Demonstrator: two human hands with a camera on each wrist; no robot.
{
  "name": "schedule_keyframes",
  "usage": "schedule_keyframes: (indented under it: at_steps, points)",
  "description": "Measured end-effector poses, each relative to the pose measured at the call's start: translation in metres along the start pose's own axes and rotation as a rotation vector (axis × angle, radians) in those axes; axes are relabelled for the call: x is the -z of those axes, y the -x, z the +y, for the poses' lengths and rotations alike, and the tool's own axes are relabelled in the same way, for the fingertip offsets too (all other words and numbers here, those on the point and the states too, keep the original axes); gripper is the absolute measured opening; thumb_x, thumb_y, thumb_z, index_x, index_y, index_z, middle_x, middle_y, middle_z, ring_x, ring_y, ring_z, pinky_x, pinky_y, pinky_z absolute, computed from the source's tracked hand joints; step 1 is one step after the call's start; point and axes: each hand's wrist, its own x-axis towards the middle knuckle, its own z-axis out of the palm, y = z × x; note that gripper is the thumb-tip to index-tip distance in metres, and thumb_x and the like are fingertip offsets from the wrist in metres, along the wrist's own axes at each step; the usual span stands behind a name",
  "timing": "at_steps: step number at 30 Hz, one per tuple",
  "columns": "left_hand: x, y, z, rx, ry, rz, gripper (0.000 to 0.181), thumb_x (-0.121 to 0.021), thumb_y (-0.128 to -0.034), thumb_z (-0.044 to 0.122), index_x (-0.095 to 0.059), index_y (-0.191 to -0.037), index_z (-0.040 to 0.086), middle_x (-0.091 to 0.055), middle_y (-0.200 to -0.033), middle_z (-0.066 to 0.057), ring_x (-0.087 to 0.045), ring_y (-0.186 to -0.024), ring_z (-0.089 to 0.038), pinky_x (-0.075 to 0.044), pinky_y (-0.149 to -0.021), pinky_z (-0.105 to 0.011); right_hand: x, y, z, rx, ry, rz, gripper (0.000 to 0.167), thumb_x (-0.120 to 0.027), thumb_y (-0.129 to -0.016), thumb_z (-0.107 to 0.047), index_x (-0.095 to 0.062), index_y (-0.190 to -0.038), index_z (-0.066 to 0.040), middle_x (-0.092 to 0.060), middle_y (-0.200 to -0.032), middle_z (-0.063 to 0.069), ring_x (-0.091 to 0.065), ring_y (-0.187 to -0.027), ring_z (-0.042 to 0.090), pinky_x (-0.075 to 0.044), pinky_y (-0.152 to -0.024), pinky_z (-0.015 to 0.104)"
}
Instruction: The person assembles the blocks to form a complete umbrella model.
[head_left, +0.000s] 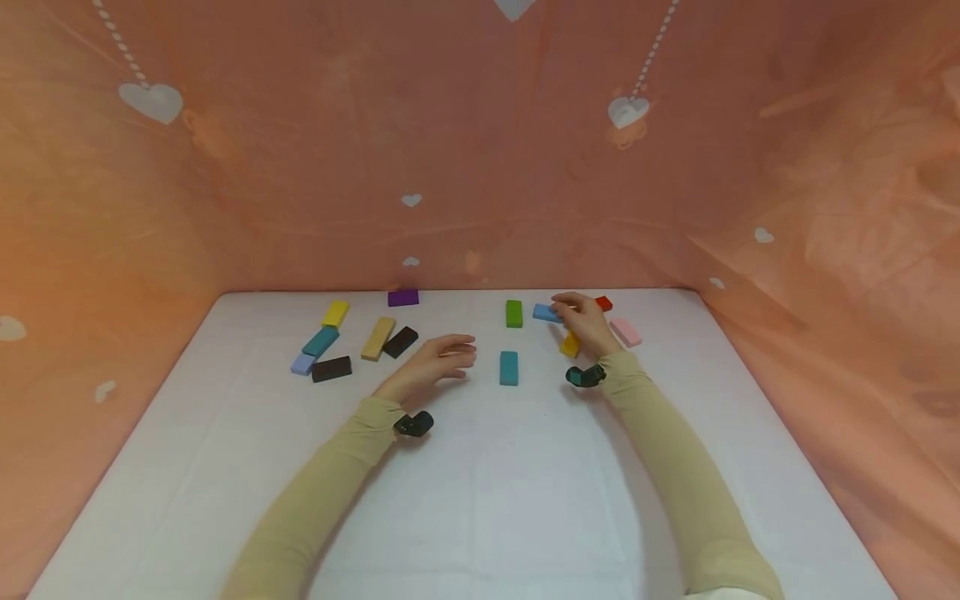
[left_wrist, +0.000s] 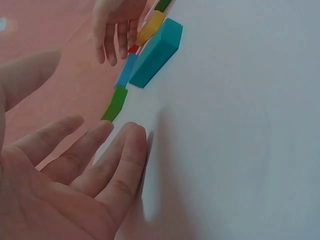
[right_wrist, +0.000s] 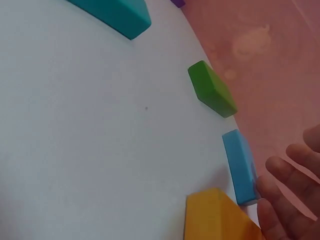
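Holding right hand [head_left: 587, 322] by right end of blue block [head_left: 545, 312], oblong, lying toward far side of counter [head_left: 465, 500] between green block [head_left: 513, 314] and red block [head_left: 604, 303]; fingers loose, slightly apart, cannot tell whether touching. Holding left hand [head_left: 431, 367] near teal block [head_left: 508, 368], fingers spread wide, palm seen only from left wrist. From right wrist, showing blue block's smooth body; from head, partly covered. Only from head: black blocks [head_left: 332, 369], lemon-yellow block [head_left: 336, 313].
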Motion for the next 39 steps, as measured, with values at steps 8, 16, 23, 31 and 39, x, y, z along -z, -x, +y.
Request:
schedule_keyframes:
  at_steps: [8,16,23,31,39]
  points:
    - [-0.013,-0.007,0.003,0.023,-0.077,-0.002,0.063,-0.07,-0.0887,0.022,-0.041,-0.143,0.008,-0.051,-0.136,-0.01,-0.055,-0.117,-0.023,-0.046,-0.096,-0.038,-0.007,-0.005,0.001,0.008,-0.025,-0.002,0.037,-0.054,-0.098,-0.02,-0.055,-0.13,-0.002,-0.053,-0.127,0.012,-0.047,-0.108,0.031,-0.045,-0.088,0.032]
    - [-0.024,-0.014,0.004,0.016,-0.152,0.001,0.069,-0.077,-0.0821,0.015,-0.044,-0.142,0.009,-0.052,-0.134,-0.009,-0.056,-0.11,-0.022,-0.045,-0.096,-0.037,-0.008,-0.004,0.002,0.036,0.028,-0.001,0.036,-0.055,-0.098,-0.02,-0.055,-0.13,-0.003,-0.055,-0.128,0.011,-0.047,-0.111,0.031,-0.044,-0.093,0.037]
    - [-0.034,-0.022,0.004,-0.042,-0.259,0.002,0.071,-0.08,-0.0776,0.01,-0.047,-0.14,0.005,-0.056,-0.131,-0.011,-0.059,-0.095,-0.018,-0.048,-0.086,-0.029,-0.009,-0.003,0.001,0.039,0.029,-0.019,0.035,-0.054,-0.099,-0.016,-0.054,-0.131,-0.002,-0.053,-0.128,0.013,-0.045,-0.114,0.032,-0.042,-0.098,0.04]
    - [-0.037,-0.029,0.005,-0.046,-0.305,0.021,0.07,-0.08,-0.0768,0.007,-0.048,-0.138,0.004,-0.058,-0.127,-0.011,-0.059,-0.084,-0.016,-0.048,-0.081,-0.026,-0.011,-0.006,0.003,0.125,0.095,-0.024,0.031,-0.054,-0.097,-0.007,-0.055,-0.127,0.002,-0.058,-0.121,0.019,-0.049,-0.112,0.033,-0.04,-0.1,0.043]
    - [-0.04,-0.034,0.002,-0.065,-0.354,0.053,0.068,-0.081,-0.0765,0.009,-0.049,-0.136,0.004,-0.061,-0.121,-0.011,-0.06,-0.083,-0.016,-0.049,-0.081,-0.027,-0.011,-0.007,0.004,0.086,0.088,-0.034,0.03,-0.053,-0.096,-0.003,-0.056,-0.126,0.0,-0.057,-0.122,0.017,-0.048,-0.112,0.032,-0.04,-0.101,0.042]
